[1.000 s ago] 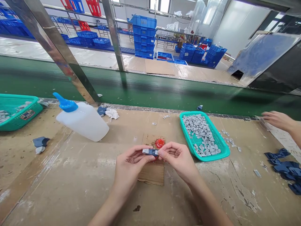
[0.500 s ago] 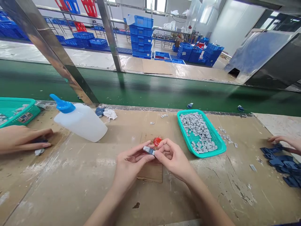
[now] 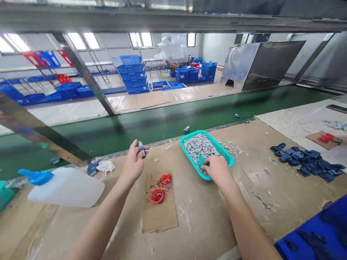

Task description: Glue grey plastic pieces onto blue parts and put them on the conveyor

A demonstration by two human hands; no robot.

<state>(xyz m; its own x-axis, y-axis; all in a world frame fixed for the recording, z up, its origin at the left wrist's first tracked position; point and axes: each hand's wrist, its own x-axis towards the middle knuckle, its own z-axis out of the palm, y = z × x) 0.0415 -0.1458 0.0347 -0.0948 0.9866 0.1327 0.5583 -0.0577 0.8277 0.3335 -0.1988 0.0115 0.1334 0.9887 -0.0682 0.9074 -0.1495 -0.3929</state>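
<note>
A small blue-and-grey part [image 3: 141,148] is pinched between thumb and fingertips of the left hand [image 3: 135,161], which is raised to the left of the teal basket [image 3: 191,164], close to the bench's far edge. The right hand [image 3: 217,169] is laid over the basket's near corner, fingers curled down into the grey pieces [image 3: 199,144]. Whether one is gripped cannot be told, as the fingertips are hidden.

The step in hand is judged to be the picking of a grey piece while the part is held aloft. A next move would call for one piece to be singled out of the heap and lifted clear of the rim without others being dragged over it.

Left of the basket, on the near side, two red caps [image 3: 166,179] are set on a cardboard sheet [image 3: 159,216] — bare bench is left between them and the basket. Beyond the basket a green belt [image 3: 162,122] is seen along the bench edge. To its right, loose grey bits [image 3: 235,150] are scattered nearby, and dark blue pieces [image 3: 309,160] are piled farther off.
</note>
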